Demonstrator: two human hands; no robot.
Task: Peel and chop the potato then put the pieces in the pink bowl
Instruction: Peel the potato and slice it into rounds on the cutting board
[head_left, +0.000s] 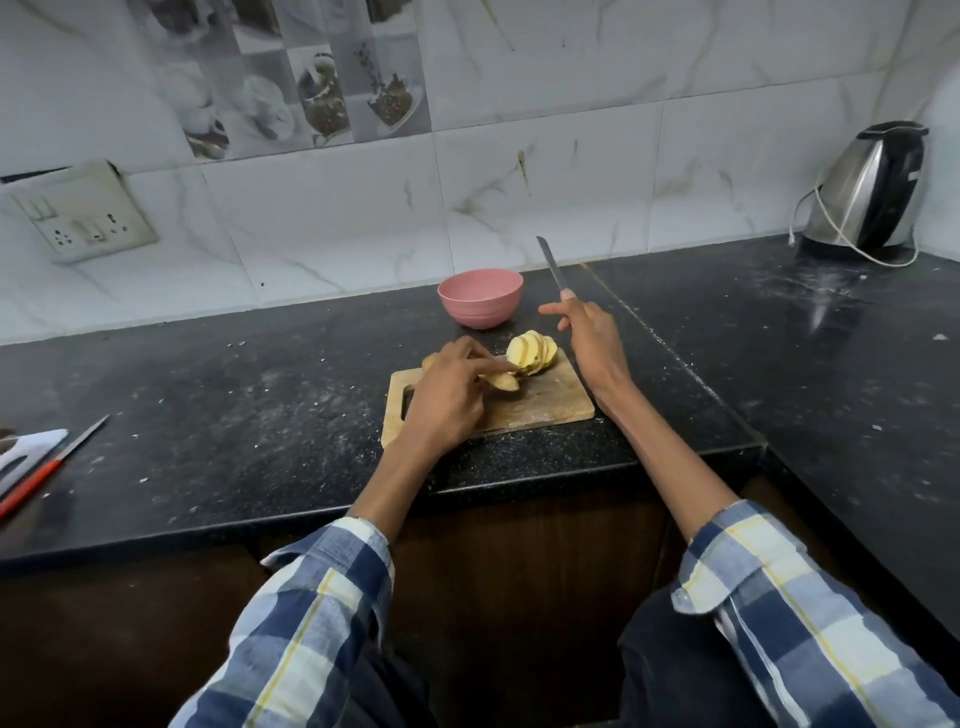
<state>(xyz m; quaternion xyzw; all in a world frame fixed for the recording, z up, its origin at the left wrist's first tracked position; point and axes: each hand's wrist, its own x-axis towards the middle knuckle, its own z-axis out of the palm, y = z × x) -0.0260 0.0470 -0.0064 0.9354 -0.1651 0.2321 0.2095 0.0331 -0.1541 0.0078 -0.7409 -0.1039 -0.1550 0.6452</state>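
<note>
Chopping stage: right hand (587, 332) grips the knife (551, 264), raised off the board; left hand (452, 389) pinches potato slices (532, 353) on the cutting board (550, 400); next, transfer pieces to the pink bowl (480, 299) beyond.

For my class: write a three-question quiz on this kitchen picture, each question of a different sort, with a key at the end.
1. True or false: the potato slices already lie in the pink bowl.
2. Multiple choice: the right hand holds the knife with its blade
A. flat on the chopping board
B. raised, pointing towards the wall
C. inside the bowl
3. Fill in: the left hand reaches to the cut potato on the wooden ____.

Key
1. False: they stand in a row on the board.
2. B
3. chopping board
</note>
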